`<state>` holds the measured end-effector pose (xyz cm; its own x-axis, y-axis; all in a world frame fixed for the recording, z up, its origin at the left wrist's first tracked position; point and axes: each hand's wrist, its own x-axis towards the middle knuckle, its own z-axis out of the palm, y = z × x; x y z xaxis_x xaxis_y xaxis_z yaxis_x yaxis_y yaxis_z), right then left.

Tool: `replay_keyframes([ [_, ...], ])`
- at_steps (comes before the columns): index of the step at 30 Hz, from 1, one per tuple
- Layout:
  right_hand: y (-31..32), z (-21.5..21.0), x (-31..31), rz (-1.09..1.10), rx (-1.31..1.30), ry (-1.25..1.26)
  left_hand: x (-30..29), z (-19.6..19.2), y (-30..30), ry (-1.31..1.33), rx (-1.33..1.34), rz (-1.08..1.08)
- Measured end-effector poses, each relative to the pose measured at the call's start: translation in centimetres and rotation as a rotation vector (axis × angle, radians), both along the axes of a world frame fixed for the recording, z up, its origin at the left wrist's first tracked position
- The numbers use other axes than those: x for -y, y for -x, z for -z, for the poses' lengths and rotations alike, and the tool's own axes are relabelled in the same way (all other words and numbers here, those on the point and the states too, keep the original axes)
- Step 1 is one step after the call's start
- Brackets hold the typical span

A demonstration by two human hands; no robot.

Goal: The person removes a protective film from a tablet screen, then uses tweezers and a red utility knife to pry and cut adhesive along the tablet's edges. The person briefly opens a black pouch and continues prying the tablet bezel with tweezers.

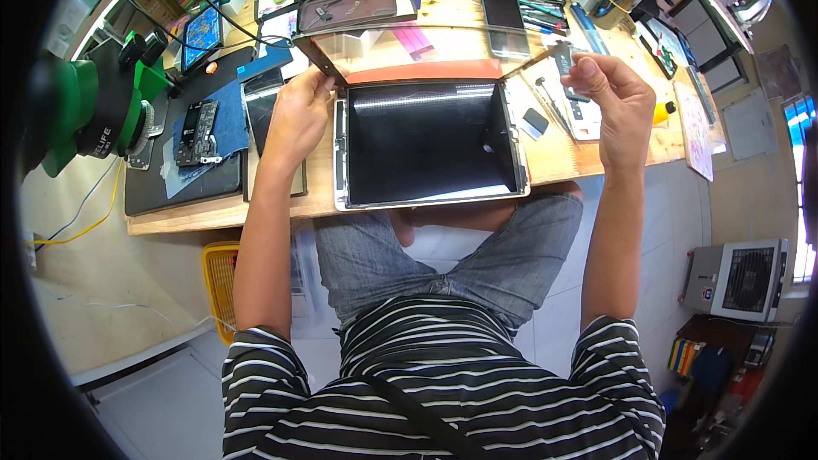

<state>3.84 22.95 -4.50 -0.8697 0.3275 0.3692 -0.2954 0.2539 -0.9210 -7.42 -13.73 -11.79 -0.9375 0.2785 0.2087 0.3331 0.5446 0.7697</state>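
Bench (pixel 550 160): tablet (pixel 433 145) at front edge; left grip (pixel 300 112) pinches glass panel (pixel 400 49); right grip (pixel 615 94) curled, hold unclear.

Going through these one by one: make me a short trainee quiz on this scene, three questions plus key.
1. What does the left hand hold?
2. True or false: the tablet on the table has a dark face.
3. Fill in: the green-and-black equipment stands to the ____ of the tablet.

Key: 1. A clear panel with a dark edge. 2. True. 3. Left.
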Motion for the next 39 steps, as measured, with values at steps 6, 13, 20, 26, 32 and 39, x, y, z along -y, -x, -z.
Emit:
replay_keyframes([
  [6, -8.3, 0.9, -1.7, 0.222, -0.090, 0.110, -0.8, 2.2, 1.6, 0.079, -0.184, -0.092],
  [13, -19.8, 14.6, -8.6, 0.609, 0.071, 0.434, 0.5, 4.3, 1.7, -0.035, -0.222, -0.255],
  [20, -21.7, 35.0, -13.5, 0.609, 0.389, 0.885, 1.2, 4.5, 1.9, -0.035, -0.168, -0.299],
  [26, -20.2, 48.8, -18.5, 0.719, 0.649, 0.973, 0.4, 4.7, 0.5, -0.111, -0.177, -0.299],
  [32, -18.6, 51.5, -20.1, 0.622, 0.715, 0.951, 1.3, 4.4, -1.4, -0.120, -0.197, -0.433],
  [39, -20.0, 43.9, -13.4, 0.601, 0.704, 0.522, -2.7, 3.0, -2.8, -0.240, -0.184, -0.450],
])
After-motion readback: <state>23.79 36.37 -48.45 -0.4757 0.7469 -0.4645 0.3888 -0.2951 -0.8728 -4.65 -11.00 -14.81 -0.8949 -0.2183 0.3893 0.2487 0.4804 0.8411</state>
